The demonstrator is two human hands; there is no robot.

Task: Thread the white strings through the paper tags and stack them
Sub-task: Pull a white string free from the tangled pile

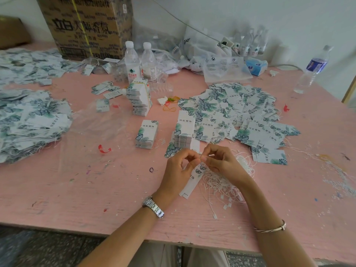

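Your hands meet just below the centre of the frame, over the pink table (77, 189). Your left hand (180, 168) has its fingers curled, and thumb and forefinger pinch the top end of one paper tag (191, 183), which slants down and to the left from the pinch. Your right hand (221, 160) closes thumb and forefinger narrowly on that same top end from the other side; whether a string sits in that pinch is too small to tell.

The loose white strings (223, 183) lie in a tangle under your right wrist, touching the tag's right edge. Just above your hands stand two neat stacks of tags (185, 130) – the second (147, 134) to its left – with a taller banded stack (140, 99) further up. Unstacked tags (240, 110) spread across the right of centre, and a heap of strung tags (28, 120) fills the left edge.
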